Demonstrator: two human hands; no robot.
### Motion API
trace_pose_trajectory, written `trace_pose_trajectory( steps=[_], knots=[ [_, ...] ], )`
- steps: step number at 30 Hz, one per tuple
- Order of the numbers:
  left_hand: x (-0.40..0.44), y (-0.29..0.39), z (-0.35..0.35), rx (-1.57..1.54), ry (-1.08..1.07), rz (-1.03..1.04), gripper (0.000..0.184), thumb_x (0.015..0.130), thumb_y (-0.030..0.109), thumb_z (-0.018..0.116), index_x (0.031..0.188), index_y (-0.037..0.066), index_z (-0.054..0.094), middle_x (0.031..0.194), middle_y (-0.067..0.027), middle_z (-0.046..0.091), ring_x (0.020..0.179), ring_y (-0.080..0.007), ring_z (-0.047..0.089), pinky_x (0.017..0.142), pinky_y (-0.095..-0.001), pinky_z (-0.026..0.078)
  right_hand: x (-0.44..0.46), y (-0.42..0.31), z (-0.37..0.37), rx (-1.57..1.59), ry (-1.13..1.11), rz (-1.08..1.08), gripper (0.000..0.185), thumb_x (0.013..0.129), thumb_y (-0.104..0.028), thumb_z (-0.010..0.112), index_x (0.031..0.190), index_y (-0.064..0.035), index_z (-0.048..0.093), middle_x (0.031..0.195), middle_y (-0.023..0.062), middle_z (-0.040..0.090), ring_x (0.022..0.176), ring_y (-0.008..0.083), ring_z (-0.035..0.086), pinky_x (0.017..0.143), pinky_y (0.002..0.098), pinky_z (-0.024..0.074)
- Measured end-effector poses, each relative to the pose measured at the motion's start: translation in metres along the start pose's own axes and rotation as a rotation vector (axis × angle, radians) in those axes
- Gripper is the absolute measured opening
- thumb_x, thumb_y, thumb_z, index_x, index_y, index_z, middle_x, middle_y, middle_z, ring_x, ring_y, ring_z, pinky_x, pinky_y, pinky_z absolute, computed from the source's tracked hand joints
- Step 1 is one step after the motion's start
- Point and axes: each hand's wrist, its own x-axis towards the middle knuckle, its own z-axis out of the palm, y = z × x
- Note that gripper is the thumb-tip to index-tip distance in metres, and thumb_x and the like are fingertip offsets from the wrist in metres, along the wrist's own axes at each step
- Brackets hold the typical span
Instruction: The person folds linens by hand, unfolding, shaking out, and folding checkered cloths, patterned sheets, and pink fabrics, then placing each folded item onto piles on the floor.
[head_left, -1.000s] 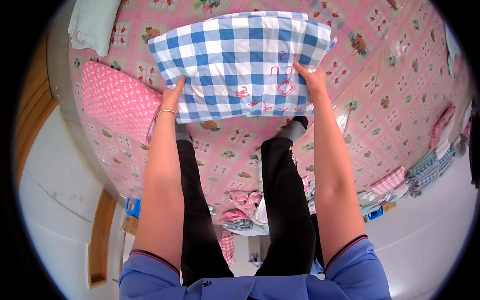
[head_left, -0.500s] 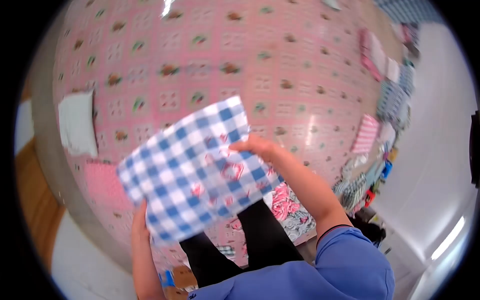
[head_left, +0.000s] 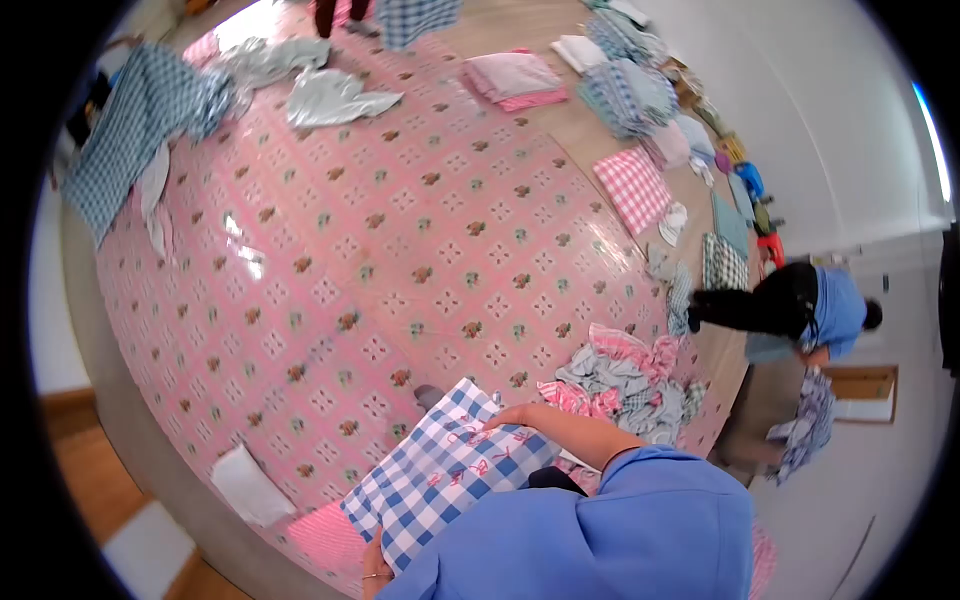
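Observation:
A folded blue-and-white checked cloth (head_left: pixel 455 470) with red printed figures is held in front of my body, above the floor. My right hand (head_left: pixel 513 415) grips its far right edge, thumb on top and the other fingers hidden underneath. At the near left corner, my left hand (head_left: pixel 376 572) holds the cloth's edge, with a ring on one finger. Below and to the left of the cloth lie a pink piece of fabric (head_left: pixel 328 535) and a white folded cloth (head_left: pixel 247 487). A grey shoe tip (head_left: pixel 428 396) shows past the cloth's far edge.
Pink patterned flooring (head_left: pixel 400 300) spreads ahead. Rumpled pink and grey fabrics (head_left: pixel 625 385) lie at my right. Folded stacks (head_left: pixel 630 95) and a pink checked cloth (head_left: pixel 633 188) line the right side. Another person (head_left: pixel 790 305) bends near the wall; a checked sheet (head_left: pixel 150 130) lies far left.
My view has turned, bringing the far fabrics and another person into sight. The checked cloth, still in both hands, is now closer to my body and lower in view.

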Motion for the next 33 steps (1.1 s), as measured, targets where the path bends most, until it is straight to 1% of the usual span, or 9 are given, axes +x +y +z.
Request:
trace_pose_trajectory(
  steps=[7, 9, 13, 14, 23, 27, 29, 30, 33],
  knots=[
    [-0.036, 0.067, 0.038, 0.285, -0.035, 0.177, 0.043, 0.077, 0.024, 0.058, 0.109, -0.003, 0.047, 0.102, -0.0136, 0.056, 0.089, -0.0240, 0.056, 0.074, -0.0350, 0.048, -0.044, 0.033, 0.033, 0.365, -0.030, -0.127, 0.050, 0.063, -0.039, 0.068, 0.101, -0.0077, 0.057, 0.091, 0.0038, 0.060, 0.072, 0.0131, 0.058, 0.066, 0.0267, 0.0466],
    [-0.043, 0.081, 0.048, 0.393, -0.085, 0.248, 0.043, 0.077, 0.023, 0.058, 0.109, -0.003, 0.047, 0.102, -0.0136, 0.056, 0.089, -0.0239, 0.056, 0.074, -0.0348, 0.048, -0.050, 0.049, 0.038, 0.316, 0.188, -0.197, 0.051, 0.063, -0.038, 0.069, 0.102, -0.0072, 0.057, 0.091, 0.0043, 0.060, 0.071, 0.0135, 0.058, 0.064, 0.0265, 0.0468],
    [-0.062, 0.099, 0.070, 0.851, -0.260, 0.588, 0.044, 0.076, 0.023, 0.058, 0.110, -0.003, 0.047, 0.102, -0.0136, 0.055, 0.089, -0.0238, 0.056, 0.074, -0.0343, 0.048, -0.071, 0.078, 0.061, 0.468, 0.248, -0.378, 0.049, 0.063, -0.034, 0.069, 0.099, -0.0024, 0.057, 0.089, 0.0088, 0.060, 0.069, 0.0165, 0.059, 0.064, 0.0300, 0.0474],
    [-0.047, 0.111, 0.077, 0.527, -0.082, 0.267, 0.045, 0.075, 0.021, 0.058, 0.112, -0.003, 0.046, 0.103, -0.0133, 0.055, 0.091, -0.0232, 0.055, 0.075, -0.0331, 0.047, -0.076, 0.086, 0.063, 0.477, 0.252, -0.399, 0.049, 0.063, -0.034, 0.069, 0.099, -0.0024, 0.057, 0.089, 0.0088, 0.060, 0.069, 0.0165, 0.059, 0.064, 0.0300, 0.0474],
    [-0.037, 0.106, 0.201, 0.822, -0.199, 0.267, 0.046, 0.076, 0.023, 0.059, 0.108, -0.009, 0.048, 0.106, -0.0142, 0.054, 0.095, -0.0221, 0.052, 0.077, -0.0310, 0.045, -0.118, 0.150, 0.039, 0.783, 0.275, -0.516, 0.048, 0.064, -0.030, 0.068, 0.100, -0.0018, 0.056, 0.089, 0.0096, 0.060, 0.071, 0.0186, 0.059, 0.065, 0.0299, 0.0465],
    [-0.065, 0.055, 0.296, 1.002, 0.017, 0.321, 0.047, 0.075, 0.022, 0.059, 0.108, -0.009, 0.047, 0.107, -0.0141, 0.053, 0.094, -0.0225, 0.053, 0.076, -0.0301, 0.045, -0.147, 0.173, -0.004, 0.870, 0.254, -0.551, 0.047, 0.064, -0.030, 0.068, 0.101, -0.0018, 0.056, 0.089, 0.0096, 0.060, 0.072, 0.0188, 0.059, 0.065, 0.0299, 0.0464],
    [0.037, 0.071, 0.285, 0.985, -0.177, 0.178, 0.045, 0.076, 0.021, 0.058, 0.108, -0.008, 0.048, 0.106, -0.0141, 0.053, 0.092, -0.0222, 0.054, 0.074, -0.0318, 0.046, -0.168, 0.181, -0.034, 0.893, 0.248, -0.570, 0.047, 0.064, -0.030, 0.068, 0.101, -0.0017, 0.056, 0.089, 0.0097, 0.060, 0.072, 0.0189, 0.059, 0.065, 0.0299, 0.0464],
    [0.039, 0.066, 0.310, 1.457, -0.533, 0.616, 0.042, 0.076, 0.021, 0.058, 0.106, -0.006, 0.049, 0.102, -0.0136, 0.055, 0.085, -0.0221, 0.056, 0.070, -0.0326, 0.048, -0.178, 0.184, -0.049, 0.899, 0.247, -0.580, 0.047, 0.064, -0.030, 0.068, 0.101, -0.0017, 0.056, 0.089, 0.0097, 0.060, 0.072, 0.0190, 0.059, 0.065, 0.0298, 0.0464],
    [-0.028, 0.026, 0.407, 1.031, -0.149, 0.291, 0.041, 0.076, 0.021, 0.059, 0.106, -0.005, 0.049, 0.097, -0.0126, 0.057, 0.080, -0.0220, 0.058, 0.067, -0.0327, 0.049, -0.208, 0.184, -0.092, 0.912, 0.245, -0.608, 0.047, 0.064, -0.029, 0.068, 0.101, -0.0017, 0.056, 0.089, 0.0097, 0.060, 0.072, 0.0191, 0.059, 0.065, 0.0298, 0.0463]
  ],
)
